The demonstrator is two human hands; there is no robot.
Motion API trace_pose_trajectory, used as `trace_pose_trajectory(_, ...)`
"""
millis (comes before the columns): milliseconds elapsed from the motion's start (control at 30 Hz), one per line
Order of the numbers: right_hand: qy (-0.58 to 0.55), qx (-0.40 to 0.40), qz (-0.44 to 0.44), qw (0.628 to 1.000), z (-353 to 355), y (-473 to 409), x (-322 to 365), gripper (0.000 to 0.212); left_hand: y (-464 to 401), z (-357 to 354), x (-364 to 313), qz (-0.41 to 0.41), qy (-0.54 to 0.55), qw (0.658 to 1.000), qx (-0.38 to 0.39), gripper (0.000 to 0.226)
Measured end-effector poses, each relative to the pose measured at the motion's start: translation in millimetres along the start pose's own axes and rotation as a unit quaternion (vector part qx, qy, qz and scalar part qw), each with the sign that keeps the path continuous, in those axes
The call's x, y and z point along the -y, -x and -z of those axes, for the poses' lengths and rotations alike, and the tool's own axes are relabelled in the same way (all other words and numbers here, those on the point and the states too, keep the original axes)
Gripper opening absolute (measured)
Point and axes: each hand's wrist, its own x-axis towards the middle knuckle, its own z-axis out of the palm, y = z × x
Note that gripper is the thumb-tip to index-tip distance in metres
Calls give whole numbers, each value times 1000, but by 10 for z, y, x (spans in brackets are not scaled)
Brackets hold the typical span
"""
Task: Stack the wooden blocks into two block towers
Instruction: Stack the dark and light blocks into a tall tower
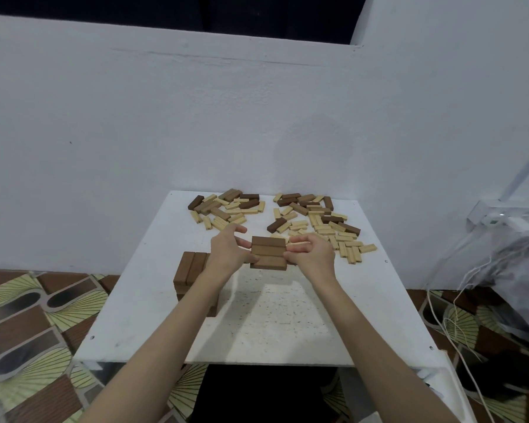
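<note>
On the white square table (287,331), the left hand (226,254) and right hand (310,256) pinch, with curled fingers, the ends of a row of dark brown wooden blocks (268,253). A taller dark brown block stack (191,270) stands left of that row; loose pale and brown blocks (318,224) lie behind it.

bare table (287,325) front, loose blocks (318,221) crowding back

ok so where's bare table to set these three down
Bare: the white table's near half, right of the dark wooden tower, in front of both hands. Also the far left edge. Crowded: the far side, two scattered piles of light and dark blocks.
</note>
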Motion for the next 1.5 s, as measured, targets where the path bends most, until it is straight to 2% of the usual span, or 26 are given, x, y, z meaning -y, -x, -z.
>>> trace_pose_trajectory(300, -3, 24, 8, 1000, -300, 98, 185, 25, 28, 381, 76, -8, -16, 999, -28, 57)
trace_pose_trajectory(833, 4, 61, -4, 998, -873, 362, 292, 26, 128, 955, 313, 44, -44, 998, -25, 62)
trace_pose_trajectory(1500, 9, 55, -5, 998, -1048, 525, 286, 28, 199, 1116, 399, 64, -10, 998, -11, 61)
